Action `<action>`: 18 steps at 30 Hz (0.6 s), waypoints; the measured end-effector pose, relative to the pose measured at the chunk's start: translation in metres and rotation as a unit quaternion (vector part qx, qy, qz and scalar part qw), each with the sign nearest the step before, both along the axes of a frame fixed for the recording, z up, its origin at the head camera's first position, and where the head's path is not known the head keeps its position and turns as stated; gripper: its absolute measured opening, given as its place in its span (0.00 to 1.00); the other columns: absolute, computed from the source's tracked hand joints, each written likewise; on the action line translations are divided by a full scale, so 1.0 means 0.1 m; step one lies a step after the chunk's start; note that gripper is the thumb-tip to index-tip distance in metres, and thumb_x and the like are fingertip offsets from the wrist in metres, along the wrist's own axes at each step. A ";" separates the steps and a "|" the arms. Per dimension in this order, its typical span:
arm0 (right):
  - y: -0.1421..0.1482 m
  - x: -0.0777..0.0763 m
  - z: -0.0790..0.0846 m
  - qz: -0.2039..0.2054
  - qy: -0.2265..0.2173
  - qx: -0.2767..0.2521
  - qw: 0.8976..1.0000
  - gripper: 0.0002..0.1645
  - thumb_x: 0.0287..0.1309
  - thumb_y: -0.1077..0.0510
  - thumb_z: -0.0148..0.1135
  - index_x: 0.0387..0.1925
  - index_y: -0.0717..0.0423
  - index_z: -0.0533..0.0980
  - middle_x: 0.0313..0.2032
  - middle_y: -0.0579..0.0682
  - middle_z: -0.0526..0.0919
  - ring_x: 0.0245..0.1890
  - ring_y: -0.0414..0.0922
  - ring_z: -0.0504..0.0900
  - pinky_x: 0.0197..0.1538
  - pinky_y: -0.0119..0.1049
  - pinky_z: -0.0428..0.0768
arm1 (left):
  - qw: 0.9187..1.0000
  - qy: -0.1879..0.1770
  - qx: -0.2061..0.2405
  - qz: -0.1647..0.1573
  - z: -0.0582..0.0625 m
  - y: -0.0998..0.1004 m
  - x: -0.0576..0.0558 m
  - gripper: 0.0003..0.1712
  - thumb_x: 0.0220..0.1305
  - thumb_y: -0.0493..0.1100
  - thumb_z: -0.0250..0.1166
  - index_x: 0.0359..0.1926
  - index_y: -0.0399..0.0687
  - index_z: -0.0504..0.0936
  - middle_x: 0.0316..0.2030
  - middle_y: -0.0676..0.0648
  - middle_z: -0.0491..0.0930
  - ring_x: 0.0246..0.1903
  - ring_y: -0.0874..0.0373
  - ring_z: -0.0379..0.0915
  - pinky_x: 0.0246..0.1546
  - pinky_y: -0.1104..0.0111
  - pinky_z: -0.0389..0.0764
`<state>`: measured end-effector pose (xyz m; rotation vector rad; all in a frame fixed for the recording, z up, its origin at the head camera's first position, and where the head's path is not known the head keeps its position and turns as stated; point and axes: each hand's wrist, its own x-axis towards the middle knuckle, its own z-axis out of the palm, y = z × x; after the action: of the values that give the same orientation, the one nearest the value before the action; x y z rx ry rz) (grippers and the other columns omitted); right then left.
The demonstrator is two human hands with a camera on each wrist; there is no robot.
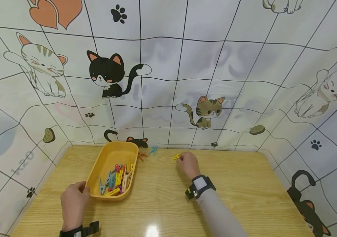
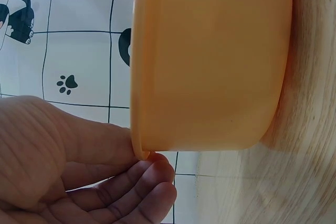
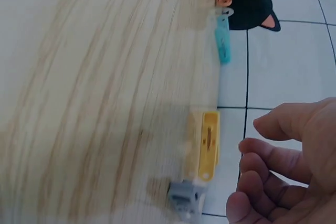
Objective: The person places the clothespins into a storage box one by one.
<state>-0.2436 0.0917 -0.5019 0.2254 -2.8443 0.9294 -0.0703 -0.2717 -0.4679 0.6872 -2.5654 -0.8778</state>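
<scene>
My left hand [image 1: 75, 204] pinches the near-left rim of an orange-yellow plastic basket [image 1: 95, 164], with the thumb over the edge and fingers beneath it in the left wrist view. Inside the basket lie several colourful clothespins [image 1: 118, 177]. At the table's back, my right hand [image 1: 189, 164] is beside a yellow clothespin [image 3: 209, 145]. The right wrist view shows a gap between them, the thumb parted from loosely bent fingers [image 3: 254, 182]. Close to the yellow one is a grey clothespin [image 3: 186, 199], hidden in the head view.
Between basket and right hand, an orange clothespin [image 1: 141, 156] and a light blue clothespin [image 1: 153, 150] are spaced along the back edge of the wooden table [image 1: 162, 197]. A white cat-patterned sheet [image 1: 162, 92] rises behind the table and at both sides.
</scene>
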 end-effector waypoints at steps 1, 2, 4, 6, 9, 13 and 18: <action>0.02 -0.01 -0.01 -0.003 0.000 0.001 1.000 0.11 0.57 0.64 0.65 0.19 0.59 0.82 0.21 0.47 0.76 0.22 0.43 0.70 0.26 0.33 0.66 | 1.000 -0.001 0.001 0.001 0.00 0.00 0.00 0.15 0.62 0.28 0.65 0.47 0.18 0.83 0.35 0.26 0.83 0.34 0.34 0.81 0.37 0.43 0.80; 0.04 -0.02 -0.02 -0.007 0.000 0.004 1.000 0.12 0.57 0.64 0.65 0.18 0.58 0.80 0.20 0.47 0.74 0.22 0.42 0.69 0.25 0.33 0.65 | 1.000 -0.004 0.003 0.002 0.00 0.00 0.00 0.15 0.62 0.28 0.65 0.47 0.18 0.83 0.35 0.26 0.83 0.35 0.34 0.81 0.37 0.43 0.80; 0.07 -0.04 -0.05 -0.015 -0.001 0.008 1.000 0.14 0.56 0.64 0.65 0.16 0.58 0.78 0.19 0.47 0.72 0.20 0.43 0.68 0.24 0.33 0.63 | 1.000 -0.005 0.004 0.003 0.00 0.00 -0.01 0.15 0.62 0.29 0.65 0.48 0.18 0.83 0.35 0.26 0.83 0.35 0.34 0.80 0.37 0.43 0.79; 0.10 -0.05 -0.07 -0.023 0.000 0.016 1.000 0.15 0.57 0.64 0.66 0.16 0.57 0.77 0.19 0.47 0.72 0.20 0.43 0.68 0.24 0.33 0.63 | 1.000 -0.005 0.001 0.004 -0.01 -0.01 -0.01 0.15 0.62 0.29 0.65 0.48 0.19 0.83 0.34 0.27 0.83 0.34 0.34 0.80 0.37 0.44 0.79; 0.12 -0.06 -0.07 -0.031 0.003 0.036 0.999 0.15 0.57 0.64 0.66 0.16 0.58 0.76 0.20 0.48 0.73 0.21 0.44 0.69 0.25 0.34 0.65 | 1.000 -0.001 -0.006 0.004 -0.02 -0.01 -0.01 0.15 0.61 0.29 0.65 0.47 0.19 0.83 0.33 0.27 0.83 0.33 0.35 0.80 0.36 0.45 0.79; 0.13 -0.06 -0.06 -0.048 -0.011 0.051 0.997 0.18 0.57 0.65 0.66 0.13 0.57 0.73 0.20 0.49 0.73 0.22 0.45 0.70 0.27 0.35 0.66 | 1.000 0.001 -0.009 0.006 -0.02 0.00 -0.01 0.15 0.61 0.28 0.65 0.46 0.19 0.83 0.33 0.27 0.83 0.33 0.35 0.80 0.36 0.45 0.78; 0.15 -0.07 -0.06 -0.065 -0.032 0.067 0.995 0.25 0.58 0.64 0.65 0.10 0.54 0.65 0.16 0.47 0.67 0.19 0.45 0.67 0.25 0.35 0.63 | 1.000 0.001 -0.008 0.005 -0.02 0.00 -0.01 0.15 0.61 0.28 0.65 0.47 0.18 0.83 0.33 0.27 0.83 0.34 0.35 0.81 0.37 0.44 0.78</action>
<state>-0.2504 0.1063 -0.5077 0.0243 -2.9406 0.7349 -0.0709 -0.2722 -0.4695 0.6940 -2.5622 -0.8546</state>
